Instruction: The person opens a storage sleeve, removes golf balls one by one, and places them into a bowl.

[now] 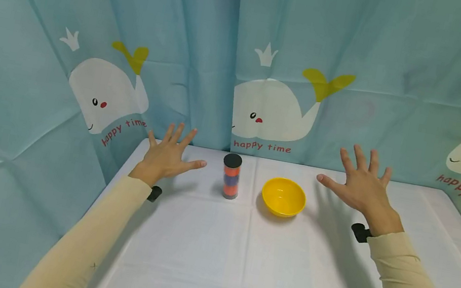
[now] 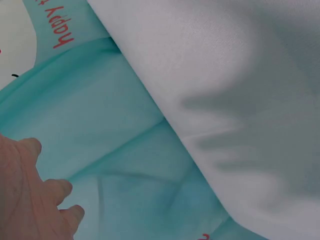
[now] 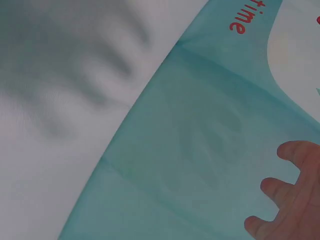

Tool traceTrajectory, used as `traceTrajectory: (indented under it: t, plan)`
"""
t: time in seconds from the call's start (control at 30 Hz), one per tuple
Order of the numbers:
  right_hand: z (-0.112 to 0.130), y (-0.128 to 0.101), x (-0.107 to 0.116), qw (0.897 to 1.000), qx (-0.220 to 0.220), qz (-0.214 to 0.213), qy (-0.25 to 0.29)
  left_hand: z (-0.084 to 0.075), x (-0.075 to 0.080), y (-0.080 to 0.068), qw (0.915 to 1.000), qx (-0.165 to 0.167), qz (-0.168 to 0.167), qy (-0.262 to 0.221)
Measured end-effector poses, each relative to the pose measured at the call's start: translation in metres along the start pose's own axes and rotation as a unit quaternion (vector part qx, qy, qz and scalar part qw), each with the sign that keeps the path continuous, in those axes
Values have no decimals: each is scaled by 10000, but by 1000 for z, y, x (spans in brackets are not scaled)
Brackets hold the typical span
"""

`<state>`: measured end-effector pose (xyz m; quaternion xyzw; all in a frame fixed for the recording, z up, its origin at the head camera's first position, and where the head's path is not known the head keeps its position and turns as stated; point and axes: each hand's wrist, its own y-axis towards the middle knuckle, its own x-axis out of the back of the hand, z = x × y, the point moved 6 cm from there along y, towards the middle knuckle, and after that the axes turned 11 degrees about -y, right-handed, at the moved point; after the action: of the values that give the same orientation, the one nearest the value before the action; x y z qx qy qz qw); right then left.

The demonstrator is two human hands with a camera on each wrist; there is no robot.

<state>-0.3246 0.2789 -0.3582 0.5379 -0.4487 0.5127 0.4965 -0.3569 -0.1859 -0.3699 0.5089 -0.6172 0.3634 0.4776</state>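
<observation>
A clear cylinder with a black lid stands upright on the white table, with orange and dark blue bands showing through its side. To its right sits a yellow bowl; no contents show in it. My left hand is spread above the table's far left part, left of the cylinder and apart from it. Right of the bowl, my right hand is also spread in the air, holding nothing. In the wrist views, parts of the left hand and the right hand show against the curtain.
A white cloth covers the table, its far edge close to a blue curtain printed with whales. More curtain hangs along the left and right sides. Each wrist bears a black strap mount, and both arms reach in from the near side.
</observation>
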Motion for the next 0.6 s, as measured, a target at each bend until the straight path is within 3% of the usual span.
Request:
traceTrajectory:
  t: [0.3, 0.47, 0.6]
  plan:
    - [10, -1, 3, 9990, 28, -147, 411, -2, 2, -7, 9994, -119, -93, -299]
    - [22, -3, 11, 9950, 124, -305, 938, -7, 8, -15, 9932, -177, -254, -1123]
    - [30, -5, 19, 9867, 251, -518, 1522, -12, 16, -17, 9772, -256, -511, -2044]
